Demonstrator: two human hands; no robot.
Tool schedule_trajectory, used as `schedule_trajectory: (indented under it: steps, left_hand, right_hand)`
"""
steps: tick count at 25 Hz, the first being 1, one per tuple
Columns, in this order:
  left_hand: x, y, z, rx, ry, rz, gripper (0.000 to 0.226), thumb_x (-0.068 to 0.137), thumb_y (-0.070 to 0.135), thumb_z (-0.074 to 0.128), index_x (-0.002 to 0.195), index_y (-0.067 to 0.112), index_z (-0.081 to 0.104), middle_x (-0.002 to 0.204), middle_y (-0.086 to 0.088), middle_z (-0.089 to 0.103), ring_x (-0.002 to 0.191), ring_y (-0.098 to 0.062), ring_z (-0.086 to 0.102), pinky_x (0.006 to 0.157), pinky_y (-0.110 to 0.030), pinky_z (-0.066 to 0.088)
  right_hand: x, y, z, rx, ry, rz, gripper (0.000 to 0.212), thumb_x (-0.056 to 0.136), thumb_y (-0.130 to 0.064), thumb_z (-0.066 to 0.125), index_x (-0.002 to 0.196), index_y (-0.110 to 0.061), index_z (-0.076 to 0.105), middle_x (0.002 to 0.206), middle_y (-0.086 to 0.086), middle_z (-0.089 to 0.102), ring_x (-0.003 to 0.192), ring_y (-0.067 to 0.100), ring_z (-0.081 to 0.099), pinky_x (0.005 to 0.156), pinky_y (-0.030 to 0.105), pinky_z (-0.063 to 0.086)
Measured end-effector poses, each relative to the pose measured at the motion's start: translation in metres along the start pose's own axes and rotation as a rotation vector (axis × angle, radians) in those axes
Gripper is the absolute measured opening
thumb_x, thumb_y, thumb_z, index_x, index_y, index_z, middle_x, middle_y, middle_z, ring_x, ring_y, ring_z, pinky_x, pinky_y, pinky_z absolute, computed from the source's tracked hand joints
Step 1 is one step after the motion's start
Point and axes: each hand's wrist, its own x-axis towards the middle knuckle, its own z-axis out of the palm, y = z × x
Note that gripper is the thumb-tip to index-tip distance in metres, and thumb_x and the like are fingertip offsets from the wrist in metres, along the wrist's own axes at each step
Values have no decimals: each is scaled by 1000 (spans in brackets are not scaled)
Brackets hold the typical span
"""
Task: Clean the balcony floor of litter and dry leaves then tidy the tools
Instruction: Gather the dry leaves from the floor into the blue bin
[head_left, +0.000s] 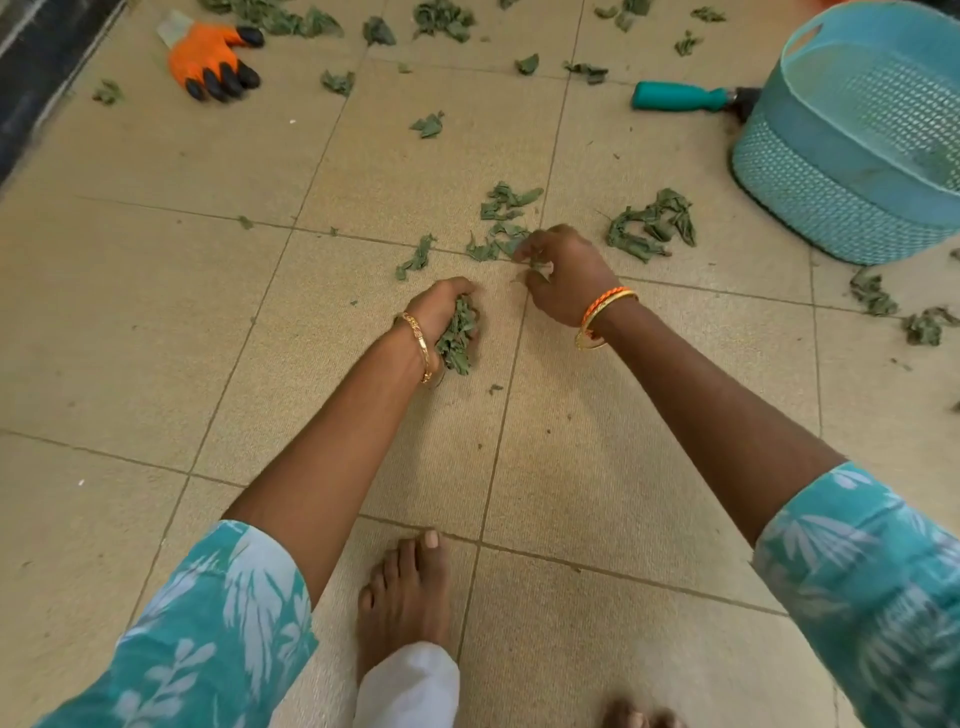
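Observation:
Dry green leaves lie scattered over the beige tiled floor (156, 322). My left hand (441, 306) holds a bunch of gathered leaves (458, 338) low over the tiles. Just to its right, my right hand (563, 270) pinches a leaf from a small pile (501, 223) in front of it. Another clump of leaves (652, 226) lies further right, near the teal plastic basket (857, 140). An orange glove with black fingertips (213, 62) lies at the far left. A tool with a teal handle (680, 97) lies beside the basket.
A dark threshold (31, 78) borders the floor at the far left. More leaves are strewn along the top (441, 21) and at the right edge (878, 296). My bare feet (402, 597) stand on the tiles at the bottom.

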Motion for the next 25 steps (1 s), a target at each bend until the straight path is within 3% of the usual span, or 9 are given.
schedule_trajectory:
  steps: [3,6,8,10,13,16,19,23,25]
  left_hand:
    - [18,5,-9,-52,20,-11,30,89,20,56,61,17,45,40,5,46,29,-8,42,35,-11,34]
    - [30,8,-11,-104,11,-51,29,87,15,55,60,17,44,41,6,46,29,-6,41,34,-10,32]
    - [33,11,-8,-126,-55,-80,25,87,13,52,63,15,48,50,3,54,33,-6,43,34,-11,33]
    - [37,17,-3,-162,-105,-88,17,89,11,50,73,13,49,68,-2,64,35,-6,47,37,-13,36]
    - [39,25,1,-156,-140,-64,8,92,13,52,85,11,50,85,-8,65,42,-9,58,38,-14,43]
    - [47,27,-4,-186,-165,-43,16,94,19,54,94,4,57,88,-11,64,62,-18,66,44,-21,51]
    - [51,24,-1,-159,-161,-34,24,92,26,56,88,3,62,79,-9,64,57,-16,61,47,-22,50]
    - [53,25,14,-134,-42,48,17,90,13,56,74,8,57,62,-5,56,39,-11,49,33,-15,35]
    - [55,27,13,-84,-38,58,17,90,15,58,74,9,59,55,-2,55,36,-11,48,33,-15,35]
  right_hand:
    - [22,16,9,-202,-189,3,60,87,-11,58,142,-12,34,151,17,19,139,35,19,112,42,26]
    - [22,18,30,-308,-172,-45,57,90,3,44,145,-6,31,154,17,18,141,34,18,115,40,23]
    - [13,23,41,-307,3,-81,44,92,6,42,135,2,44,145,21,36,133,37,35,106,43,37]
    - [9,31,46,-291,145,-133,35,85,11,48,118,7,59,125,25,55,114,43,50,86,48,51]
    - [12,31,34,-111,271,-153,30,77,13,53,101,4,70,100,22,67,93,39,61,77,39,53]
    - [6,10,12,79,217,-174,28,80,10,54,100,-3,69,91,10,70,82,23,65,75,23,49]
    - [6,-12,2,171,46,-117,33,84,3,58,114,-9,52,87,1,67,73,9,59,65,13,44]
    - [20,-17,12,44,160,-112,11,81,-4,65,90,-9,65,83,3,62,84,15,51,73,30,47]
    - [27,-14,12,41,161,-73,6,79,-9,69,85,-10,68,85,2,53,85,15,44,73,29,41]
